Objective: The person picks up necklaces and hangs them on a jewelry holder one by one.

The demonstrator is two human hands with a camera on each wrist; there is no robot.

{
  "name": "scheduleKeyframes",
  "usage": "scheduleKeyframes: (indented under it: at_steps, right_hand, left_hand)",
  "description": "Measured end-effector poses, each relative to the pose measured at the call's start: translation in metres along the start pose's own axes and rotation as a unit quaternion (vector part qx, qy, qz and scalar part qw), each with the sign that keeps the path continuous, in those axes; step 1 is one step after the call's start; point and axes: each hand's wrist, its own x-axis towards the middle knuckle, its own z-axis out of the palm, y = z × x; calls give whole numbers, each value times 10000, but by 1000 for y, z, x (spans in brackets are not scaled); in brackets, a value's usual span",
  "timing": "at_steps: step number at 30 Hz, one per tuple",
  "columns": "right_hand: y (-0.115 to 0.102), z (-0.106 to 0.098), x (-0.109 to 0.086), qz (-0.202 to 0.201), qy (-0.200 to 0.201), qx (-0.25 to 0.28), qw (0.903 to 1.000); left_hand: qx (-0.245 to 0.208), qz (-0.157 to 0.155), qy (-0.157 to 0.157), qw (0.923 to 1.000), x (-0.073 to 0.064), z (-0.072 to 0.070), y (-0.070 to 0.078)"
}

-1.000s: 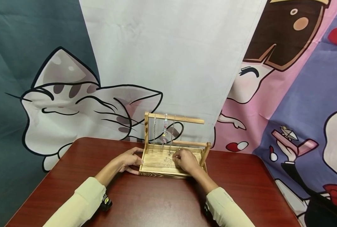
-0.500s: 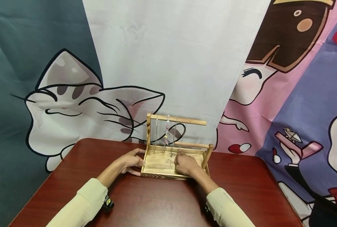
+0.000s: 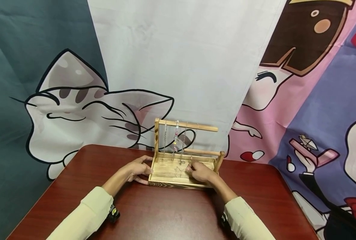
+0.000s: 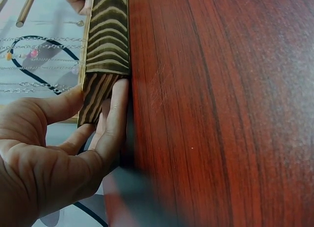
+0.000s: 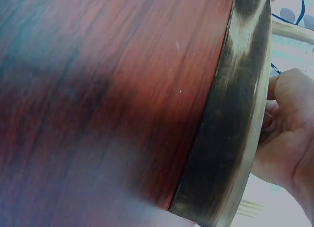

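Observation:
A wooden jewelry stand with a shallow tray base (image 3: 163, 170) sits near the table's far edge. My left hand (image 3: 138, 170) grips the tray's left end; in the left wrist view its thumb lies on the rim, with fingers against the striped outer side (image 4: 100, 97). My right hand (image 3: 199, 171) is low inside the tray's right half, fingers curled. A thin silvery chain (image 3: 178, 172) lies on the tray floor just left of its fingertips. Whether they pinch it cannot be told; in the right wrist view, the tray wall (image 5: 221, 114) partly hides this hand (image 5: 289, 133).
Several chains and a beaded strand (image 3: 176, 135) hang from the stand's upper bar (image 3: 205, 127). A lower bar (image 3: 202, 152) runs behind the tray on the right. The reddish-brown table (image 3: 172, 213) extends in front, and a printed cartoon cloth (image 3: 172, 50) hangs behind.
My right hand's fingers dipped toward the tray floor, then shifted slightly right, away from the chain. My left hand keeps its grip on the tray's left end. The stand stays put.

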Motion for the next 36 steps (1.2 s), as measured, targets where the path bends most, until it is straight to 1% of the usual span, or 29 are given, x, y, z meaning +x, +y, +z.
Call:
scheduleKeyframes:
  at_steps: [2,4,5,7,8,9,11,12,14,16,18,23,26,29,30,31,33,34,36]
  right_hand:
    - [4,1,1,91,-29,82,9999]
    - [8,2,4,300,-66,242,9992]
    - [2,0,1,356,-71,337,9988]
    - [-1,-2,1,377,-53,439,9983]
    - [-5,-5,-2,364,-19,483,9982]
    - [-9,-7,-5,267,20,491,9984]
    - [-28,-15,-13,137,62,630,9979]
    - [-30,-16,-15,95,38,722,9973]
    - [-46,-23,-22,65,-17,1024,9947]
    - [-53,-27,-24,96,-82,1307,9913]
    - [-42,-24,-21,-57,29,1167,9932]
    - [-11,-11,-11,-74,556,512,9971]
    - [-24,-16,-17,72,552,712,9959]
    - [-47,-23,-25,237,390,1007,9939]
    - [-56,-26,-29,381,341,1097,9926]
    - [-61,-28,-31,471,317,1089,9924]
    - [-65,-30,-32,573,247,949,9935]
    - [-63,-30,-31,547,243,808,9949]
    - [-49,-27,-27,268,256,507,9980]
  left_hand:
    - [12,-5,17,10000,0,0,0]
    - [21,-10,20,10000,-1,0,1]
    - [26,-11,20,10000,-1,0,1]
    - [35,-10,15,10000,-1,-1,1]
    - [37,-13,18,10000,-1,-1,1]
    - [40,-10,24,10000,-1,-1,1]
    - [50,-15,28,10000,-1,-1,1]
    - [44,-18,24,10000,-1,0,1]
    - [39,-18,27,10000,0,0,1]
    - [49,-11,21,10000,1,0,0]
    - [48,-8,30,10000,1,0,0]
    - [41,-17,44,10000,0,1,1]
    - [31,-39,48,10000,1,0,1]
    - [34,-48,60,10000,1,0,1]
    - [34,-53,65,10000,1,-1,1]
    - [29,-57,69,10000,1,-1,1]
    - [39,-52,63,10000,1,0,1]
    - [42,-48,59,10000,0,0,1]
    - [42,-57,63,10000,0,0,0]
